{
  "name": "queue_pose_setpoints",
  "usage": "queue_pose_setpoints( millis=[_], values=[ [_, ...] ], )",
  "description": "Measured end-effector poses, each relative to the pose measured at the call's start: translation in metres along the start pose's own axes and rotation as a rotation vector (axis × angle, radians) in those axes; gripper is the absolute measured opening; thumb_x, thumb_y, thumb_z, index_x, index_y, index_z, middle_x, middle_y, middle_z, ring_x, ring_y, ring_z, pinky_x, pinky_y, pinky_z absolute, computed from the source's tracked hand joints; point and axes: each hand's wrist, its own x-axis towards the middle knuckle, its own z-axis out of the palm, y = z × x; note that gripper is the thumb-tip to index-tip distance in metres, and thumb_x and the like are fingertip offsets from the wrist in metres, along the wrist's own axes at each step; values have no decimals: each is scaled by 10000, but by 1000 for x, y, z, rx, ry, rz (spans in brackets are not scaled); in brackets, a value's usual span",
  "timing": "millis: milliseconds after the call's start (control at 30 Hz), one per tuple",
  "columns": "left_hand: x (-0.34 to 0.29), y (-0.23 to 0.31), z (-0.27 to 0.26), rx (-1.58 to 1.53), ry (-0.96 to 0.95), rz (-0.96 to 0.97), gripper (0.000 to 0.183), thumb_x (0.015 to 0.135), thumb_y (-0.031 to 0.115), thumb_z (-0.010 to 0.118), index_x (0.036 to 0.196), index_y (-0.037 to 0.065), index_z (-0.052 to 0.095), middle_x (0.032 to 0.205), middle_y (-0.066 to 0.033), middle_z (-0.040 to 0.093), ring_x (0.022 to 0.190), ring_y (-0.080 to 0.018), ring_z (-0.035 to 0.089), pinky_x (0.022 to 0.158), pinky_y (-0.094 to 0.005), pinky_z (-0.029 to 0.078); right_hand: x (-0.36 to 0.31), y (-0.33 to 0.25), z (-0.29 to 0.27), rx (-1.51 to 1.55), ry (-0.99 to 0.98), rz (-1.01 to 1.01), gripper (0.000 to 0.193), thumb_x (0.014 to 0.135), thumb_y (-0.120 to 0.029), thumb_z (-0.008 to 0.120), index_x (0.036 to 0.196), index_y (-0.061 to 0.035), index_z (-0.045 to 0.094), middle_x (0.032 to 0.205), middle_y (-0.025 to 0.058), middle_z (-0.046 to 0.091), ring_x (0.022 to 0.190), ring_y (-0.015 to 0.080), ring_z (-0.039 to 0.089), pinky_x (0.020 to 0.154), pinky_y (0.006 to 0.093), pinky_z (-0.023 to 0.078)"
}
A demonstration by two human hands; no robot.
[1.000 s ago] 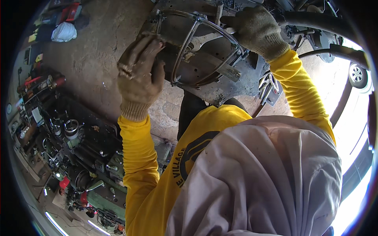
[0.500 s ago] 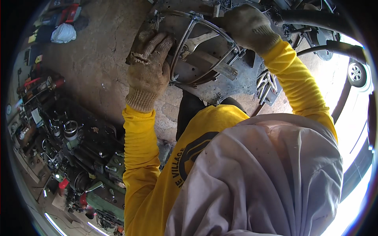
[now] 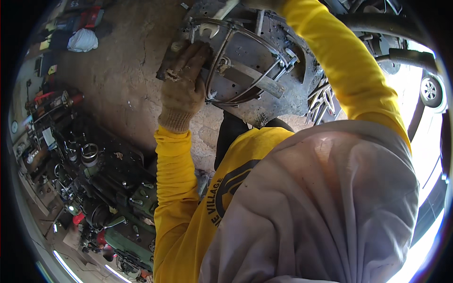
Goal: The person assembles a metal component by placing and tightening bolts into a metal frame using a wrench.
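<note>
A frame of bent metal rods (image 3: 223, 49) stands on a dark, perforated steel plate (image 3: 245, 106). My left hand (image 3: 183, 92), in a worn brown work glove, is closed at the frame's left side, its thumb beside the curved rod; its fingertips are partly hidden. My right hand (image 3: 264, 3), also gloved, is mostly cut off by the upper edge. From it runs an open-end spanner (image 3: 225, 10), its jaw at the frame's far left corner. A flat metal bar (image 3: 259, 81) lies across the inside of the frame.
Several metal rods (image 3: 322, 101) lie to the right of the plate. Thick dark hoses (image 3: 382, 22) cross at the far right. A green-and-black machine (image 3: 127, 240) stands at the left. Farther off are a white bag (image 3: 83, 40) and a car wheel (image 3: 430, 91).
My right hand has moved up and left, partly out of view. The spanner has shifted from inside the frame to its far left corner. My left hand stays at the frame's left side.
</note>
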Motion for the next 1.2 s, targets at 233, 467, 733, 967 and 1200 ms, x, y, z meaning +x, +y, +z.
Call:
queue_pose_setpoints(
  millis=[233,467,733,967,1200],
  values=[
    [-6,-8,4,-107,-28,-30,461,861,-50,537,1297,55,644,1283,-153,665,1263,-357,588,1118,-461,459,-46,1,-16,149,-327,383,477,904,-587,613,1049,-150,739,927,118,746,908,349,715,779,474,545],
    [-2,-4,3,-227,21,-172,370,929,-11,559,1284,55,642,1273,-183,663,1200,-341,638,989,-431,534,-48,13,4,204,-439,489,497,899,-597,612,1130,-174,733,1023,141,740,943,357,710,781,480,554],
    [5,14,25,231,122,-118,298,946,56,623,1240,8,615,1242,-194,641,1148,-360,639,935,-418,553,-58,-55,8,903,240,-201,928,770,-74,849,1519,-19,306,850,174,722,808,270,710,820,351,603],
    [7,24,30,107,110,-321,244,978,87,608,1214,25,610,1187,-171,640,1083,-374,650,910,-441,553,-47,-80,-7,1222,-303,-90,653,761,-205,872,1343,-90,597,1121,102,743,1085,261,684,975,392,539],
    [5,19,46,321,237,-197,197,967,46,610,1159,12,582,1161,-188,630,949,-339,692,744,-408,604,-42,-92,8,1379,-314,-106,311,819,-176,830,1109,-103,744,1069,99,725,1005,258,680,884,375,557]
  ],
)
